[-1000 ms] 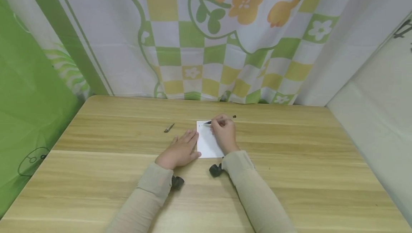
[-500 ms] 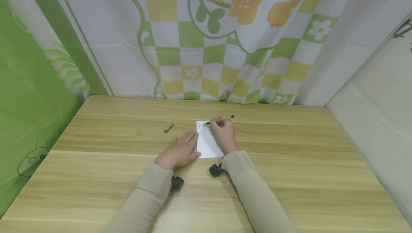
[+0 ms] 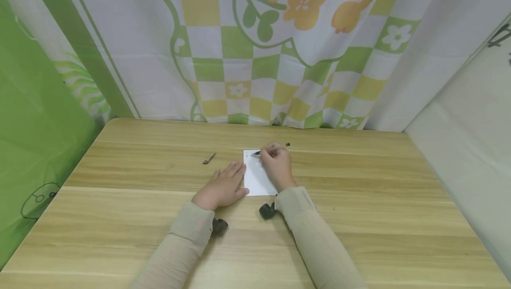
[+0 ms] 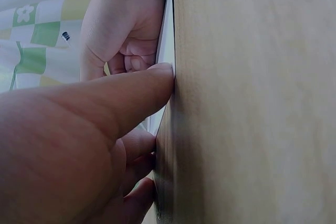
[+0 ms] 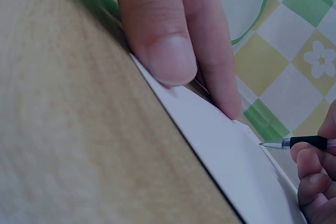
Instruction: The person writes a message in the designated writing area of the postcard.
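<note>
While I watch from far away, I see a wide wooden desk [image 3: 379,218]. On it, the left hand [image 3: 223,188] lies flat, fingers straight, touching the left edge of the white paper [image 3: 257,180]. The right hand [image 3: 278,167] pinches a pen [image 5: 302,141], its tip at the paper's top left. Left of the paper lies a small pen cap [image 3: 209,158].

The worktop [image 3: 383,222] is yellowish wood. White paper [image 3: 257,178] lies toward its back edge, a pen cap [image 3: 209,158] nearer the left edge.
</note>
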A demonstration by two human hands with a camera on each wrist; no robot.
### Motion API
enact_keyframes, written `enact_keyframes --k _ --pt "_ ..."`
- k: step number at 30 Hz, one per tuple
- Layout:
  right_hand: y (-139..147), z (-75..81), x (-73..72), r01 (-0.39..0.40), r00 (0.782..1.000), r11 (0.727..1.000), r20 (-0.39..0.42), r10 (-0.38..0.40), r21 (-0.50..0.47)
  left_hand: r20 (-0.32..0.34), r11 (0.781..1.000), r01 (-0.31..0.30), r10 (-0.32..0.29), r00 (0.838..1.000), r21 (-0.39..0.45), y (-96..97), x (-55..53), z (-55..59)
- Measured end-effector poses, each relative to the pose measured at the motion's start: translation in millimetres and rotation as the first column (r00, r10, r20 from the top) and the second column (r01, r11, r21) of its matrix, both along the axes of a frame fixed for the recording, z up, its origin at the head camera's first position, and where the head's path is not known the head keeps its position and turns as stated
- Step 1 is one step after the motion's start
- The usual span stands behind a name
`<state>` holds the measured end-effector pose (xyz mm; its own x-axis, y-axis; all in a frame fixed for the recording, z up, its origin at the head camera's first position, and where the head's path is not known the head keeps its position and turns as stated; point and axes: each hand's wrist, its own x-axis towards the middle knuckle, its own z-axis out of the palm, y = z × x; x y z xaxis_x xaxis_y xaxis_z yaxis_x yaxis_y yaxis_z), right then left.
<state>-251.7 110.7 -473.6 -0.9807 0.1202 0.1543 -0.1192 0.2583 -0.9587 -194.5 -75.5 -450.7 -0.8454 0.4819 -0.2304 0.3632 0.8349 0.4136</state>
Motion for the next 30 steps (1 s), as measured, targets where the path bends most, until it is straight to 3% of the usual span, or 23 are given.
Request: enact_keyframes --k 10,30 --pt "0 0.3 1.2 0.003 1.000 1.000 0.003 -0.003 -0.013 0.006 1.000 0.002 -0.002 1.000 0.003 -0.5 0.2 -1.3" --pt "0 2.1 0.6 0.001 1.000 1.000 0.011 -0.001 -0.029 0.021 1.000 0.005 -0.004 1.000 -0.010 1.5 3.8 9.5"
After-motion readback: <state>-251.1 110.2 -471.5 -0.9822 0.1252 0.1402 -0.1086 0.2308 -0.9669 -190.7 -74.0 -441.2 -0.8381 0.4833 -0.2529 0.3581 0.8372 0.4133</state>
